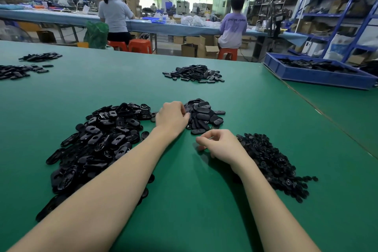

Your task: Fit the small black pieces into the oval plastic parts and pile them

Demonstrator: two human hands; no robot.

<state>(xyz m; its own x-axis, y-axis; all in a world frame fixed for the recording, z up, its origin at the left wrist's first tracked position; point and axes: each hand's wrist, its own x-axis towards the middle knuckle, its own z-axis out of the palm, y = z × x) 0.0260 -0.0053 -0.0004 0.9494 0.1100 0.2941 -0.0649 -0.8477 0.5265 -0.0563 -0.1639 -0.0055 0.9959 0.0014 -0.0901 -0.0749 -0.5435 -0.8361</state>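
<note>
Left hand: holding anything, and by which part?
Left hand fingers curl onto the pile of oval parts; whether it grips one cannot be told.

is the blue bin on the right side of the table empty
No, the blue bin at the table's far right corner holds a layer of black parts.

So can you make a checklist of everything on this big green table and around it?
Surface: green table, flat.
Job's things: open ovals pile left; small pieces pile right; done pile ahead.
Clutter: far pile; two piles far left; blue tray of parts.
Hands: left hand curled at the done pile; right hand curled, hold unclear.
Cables: nothing seen on table.
Surroundings: two seated workers, boxes, blue shelves.
</note>
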